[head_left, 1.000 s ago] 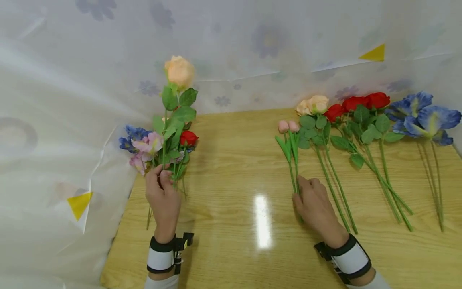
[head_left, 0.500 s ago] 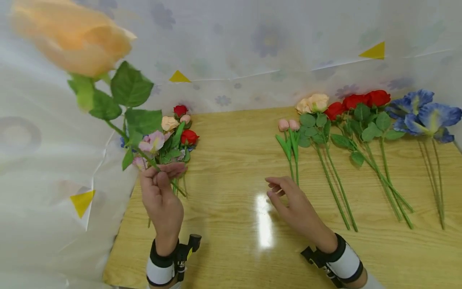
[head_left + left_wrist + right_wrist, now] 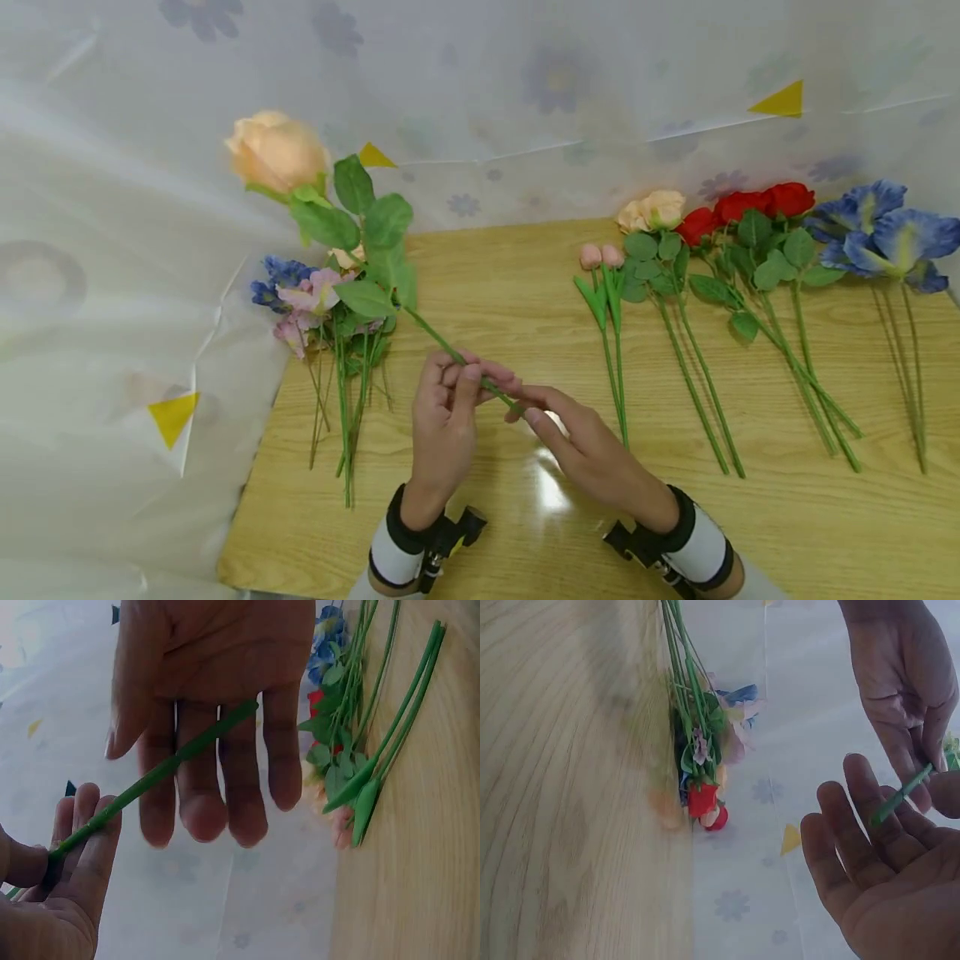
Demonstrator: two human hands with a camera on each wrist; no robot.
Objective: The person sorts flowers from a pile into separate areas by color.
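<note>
— Peach is the colour I have up front: a peach rose (image 3: 277, 152) raised above the wooden surface (image 3: 525, 275), its bloom tilted up and to the left, its green stem (image 3: 442, 342) slanting down to the middle.

— Which hand has it?

— My left hand (image 3: 444, 417) does. Its grip pinches the stem between thumb and fingers, as the left wrist view shows clearly. My right hand (image 3: 577, 442) sits just beside it, fingers straight and spread, palm up under the stem's cut end. The end lies across the fingers (image 3: 870, 825); I cannot tell if it presses on them.

— What lies around you?

— To the left, near the draped white cloth (image 3: 112, 292), a mixed bunch (image 3: 330, 308) lies flat: blue and pink blooms, green stems pointing toward me. To the right, in a row and well apart from my hands, two pink tulip buds (image 3: 600, 255), then peach roses (image 3: 652, 208), red roses (image 3: 757, 204) and blue irises (image 3: 885, 229), all lying with blooms toward the back wall.

— And the backdrop?

— White sheeting printed with pale flowers, with small yellow triangles (image 3: 777, 102) on it.
</note>
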